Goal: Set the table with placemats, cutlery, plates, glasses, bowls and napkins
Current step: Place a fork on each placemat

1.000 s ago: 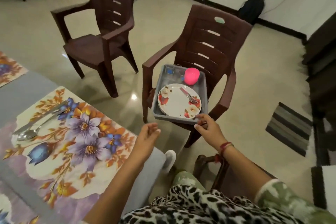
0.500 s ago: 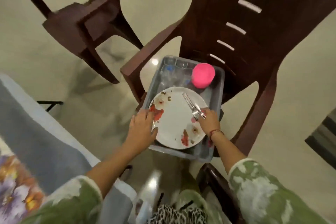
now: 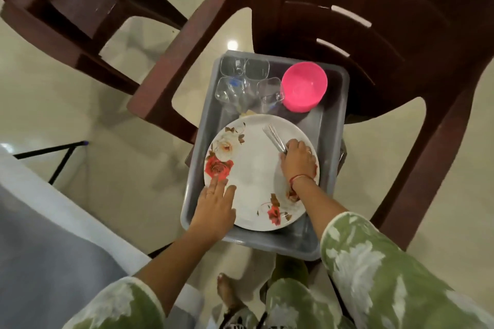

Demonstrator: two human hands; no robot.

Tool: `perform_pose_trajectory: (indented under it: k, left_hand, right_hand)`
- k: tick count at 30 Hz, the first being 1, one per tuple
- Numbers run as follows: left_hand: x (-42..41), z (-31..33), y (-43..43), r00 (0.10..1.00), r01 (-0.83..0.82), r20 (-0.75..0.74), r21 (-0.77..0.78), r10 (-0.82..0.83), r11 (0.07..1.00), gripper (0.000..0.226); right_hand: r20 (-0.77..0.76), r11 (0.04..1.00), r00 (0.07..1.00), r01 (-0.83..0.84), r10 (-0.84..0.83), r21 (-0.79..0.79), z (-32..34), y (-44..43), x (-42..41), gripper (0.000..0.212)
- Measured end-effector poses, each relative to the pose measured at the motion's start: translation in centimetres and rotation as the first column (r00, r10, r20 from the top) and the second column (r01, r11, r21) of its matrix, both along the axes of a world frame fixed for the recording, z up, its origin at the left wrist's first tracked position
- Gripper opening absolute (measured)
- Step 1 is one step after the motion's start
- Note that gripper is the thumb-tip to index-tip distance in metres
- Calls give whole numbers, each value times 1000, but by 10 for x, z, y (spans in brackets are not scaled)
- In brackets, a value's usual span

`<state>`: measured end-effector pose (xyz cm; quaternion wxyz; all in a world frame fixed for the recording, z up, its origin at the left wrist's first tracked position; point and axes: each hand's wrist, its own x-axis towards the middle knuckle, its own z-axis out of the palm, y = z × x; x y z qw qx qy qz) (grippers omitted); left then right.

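Note:
A grey tray sits on the seat of a brown plastic chair. In it lies a white plate with red and white roses. Metal cutlery lies across the plate's right side, and my right hand grips its near end. My left hand rests on the plate's near left rim with straight fingers on top. Several clear glasses and a pink bowl stand at the far end of the tray.
A second brown chair stands to the far left on the pale tiled floor. The table edge with a grey and white cloth is at the near left. My foot shows below the tray.
I have leaned in over the tray. My left hand slid to the plate's near left rim, and my right hand closed on the cutlery lying on the plate.

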<state>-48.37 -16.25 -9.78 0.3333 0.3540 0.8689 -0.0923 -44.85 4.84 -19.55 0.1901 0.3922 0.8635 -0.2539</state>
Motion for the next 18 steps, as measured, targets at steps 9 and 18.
perform_pose_trajectory:
  k: [9, 18]
  left_hand:
    - [-16, 8, 6, 998, -45, -50, 36, 47, 998, 51]
    - [-25, 55, 49, 873, 415, -367, 210, -322, 885, 69]
  right_hand:
    - [92, 972, 968, -236, 235, -4, 13, 0, -3, 28]
    - [-157, 771, 822, -568, 547, -287, 137, -19, 3, 25]
